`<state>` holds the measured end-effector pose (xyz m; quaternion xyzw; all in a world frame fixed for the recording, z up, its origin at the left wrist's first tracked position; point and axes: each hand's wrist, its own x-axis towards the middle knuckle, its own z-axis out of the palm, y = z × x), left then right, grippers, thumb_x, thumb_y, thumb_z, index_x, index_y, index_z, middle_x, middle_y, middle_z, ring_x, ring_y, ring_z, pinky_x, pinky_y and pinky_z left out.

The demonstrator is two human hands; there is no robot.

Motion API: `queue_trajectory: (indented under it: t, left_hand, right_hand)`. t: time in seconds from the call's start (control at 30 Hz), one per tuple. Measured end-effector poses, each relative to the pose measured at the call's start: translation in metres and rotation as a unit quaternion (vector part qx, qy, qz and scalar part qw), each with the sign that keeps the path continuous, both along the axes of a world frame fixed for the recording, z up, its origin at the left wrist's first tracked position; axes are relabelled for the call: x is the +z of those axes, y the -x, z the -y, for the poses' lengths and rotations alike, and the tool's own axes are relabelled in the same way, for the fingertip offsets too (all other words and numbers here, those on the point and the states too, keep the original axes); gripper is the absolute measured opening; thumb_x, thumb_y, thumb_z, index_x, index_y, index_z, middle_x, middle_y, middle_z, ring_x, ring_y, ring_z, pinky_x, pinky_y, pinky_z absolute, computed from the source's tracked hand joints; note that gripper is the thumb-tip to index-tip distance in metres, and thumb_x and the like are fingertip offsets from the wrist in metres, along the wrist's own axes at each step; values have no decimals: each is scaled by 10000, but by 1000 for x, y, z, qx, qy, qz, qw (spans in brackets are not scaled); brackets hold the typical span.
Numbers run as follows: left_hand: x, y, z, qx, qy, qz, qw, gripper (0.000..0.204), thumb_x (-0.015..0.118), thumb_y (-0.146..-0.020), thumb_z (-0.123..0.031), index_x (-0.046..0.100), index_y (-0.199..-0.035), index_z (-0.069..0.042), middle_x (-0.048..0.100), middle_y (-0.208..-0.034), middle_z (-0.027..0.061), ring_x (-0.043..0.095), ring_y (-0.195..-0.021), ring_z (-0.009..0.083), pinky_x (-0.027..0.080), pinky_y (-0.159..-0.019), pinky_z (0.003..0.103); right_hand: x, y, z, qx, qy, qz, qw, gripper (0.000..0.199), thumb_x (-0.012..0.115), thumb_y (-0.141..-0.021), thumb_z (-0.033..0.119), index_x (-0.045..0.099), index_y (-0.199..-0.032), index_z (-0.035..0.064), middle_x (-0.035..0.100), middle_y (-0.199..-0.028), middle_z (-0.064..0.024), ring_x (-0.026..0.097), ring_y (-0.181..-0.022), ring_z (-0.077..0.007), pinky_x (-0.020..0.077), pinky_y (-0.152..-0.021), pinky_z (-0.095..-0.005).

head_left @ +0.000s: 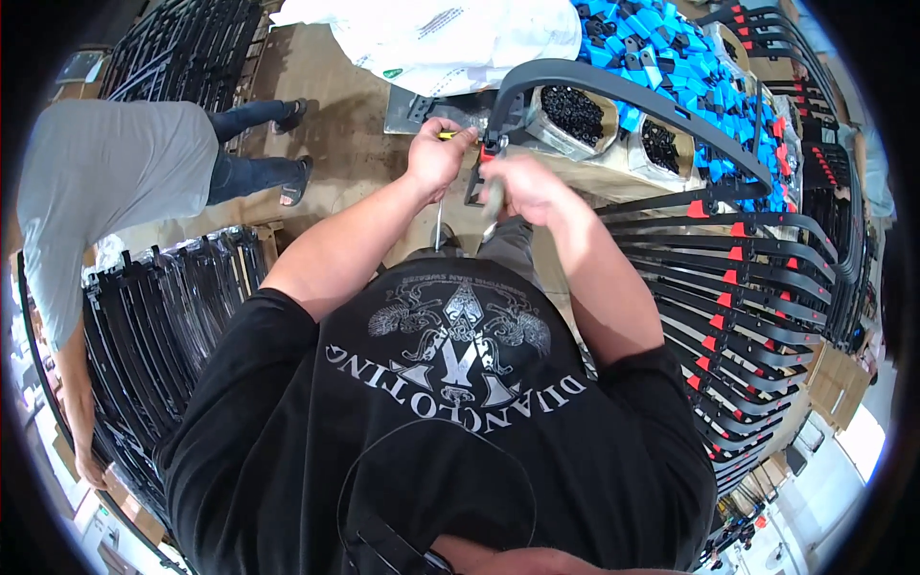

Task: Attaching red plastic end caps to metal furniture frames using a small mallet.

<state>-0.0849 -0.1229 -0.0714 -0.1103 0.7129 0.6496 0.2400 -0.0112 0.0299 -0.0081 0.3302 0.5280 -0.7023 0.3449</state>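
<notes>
In front of my body a curved black frame [623,91] arches to the right, a red clip [489,153] at its near left end. Just left of that end is my left hand [439,158], its fingers closed on what looks like a screwdriver [439,225]; a bit of yellow shows at the fingers and a thin metal shaft points down. My right hand [525,187] is closed beside the red clip, partly smeared by motion. Below its fingers shows a blurred greyish object [494,204] whose kind I cannot make out.
Blue plastic parts [661,57] are heaped at the far right, beside boxes of small black pieces [572,115]. A white sack [441,43] lies at the back. Curved black frames with red clips [738,287] are stacked right. Leftward, a person [125,158] bends near black bars [163,316].
</notes>
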Motion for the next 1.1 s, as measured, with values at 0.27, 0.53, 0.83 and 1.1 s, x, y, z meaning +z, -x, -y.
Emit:
queue_trajectory:
  t: [0.27,0.53,0.83,1.1]
  left_hand:
    - [8,-7,-2,6,-57,38,998,257,788,-906,-210,604,-1002,-58,551,-657,-12,412,-496,62,313,-417,284]
    - [4,-8,-6,-7,-63,35,997,271,786,-906,-221,594,-1023,-69,564,-662,5,426,-469,78,313,-403,295]
    - [8,-7,-4,-5,-58,53,997,254,736,-953,-219,527,-1044,-107,471,-637,-36,332,-438,50,244,-372,259]
    - [8,-8,-6,-8,-37,42,998,245,732,-954,-214,523,-1032,-115,449,-621,-49,329,-436,48,258,-370,251]
  right_hand:
    - [-8,4,4,98,-71,0,993,259,570,-957,217,586,-1103,4,677,-870,-145,671,-656,-276,536,-495,-446]
    - [-41,-1,-3,148,-139,-44,978,328,636,-901,211,571,-1090,-49,690,-957,-196,699,-678,-318,568,-580,-499]
    - [-8,2,-1,140,-273,-54,950,288,587,-944,210,615,-1100,-31,676,-976,-214,704,-799,-362,566,-704,-474]
    - [-34,-5,1,143,-264,-91,950,308,563,-948,210,562,-1137,-34,649,-878,-168,644,-596,-314,543,-482,-453]
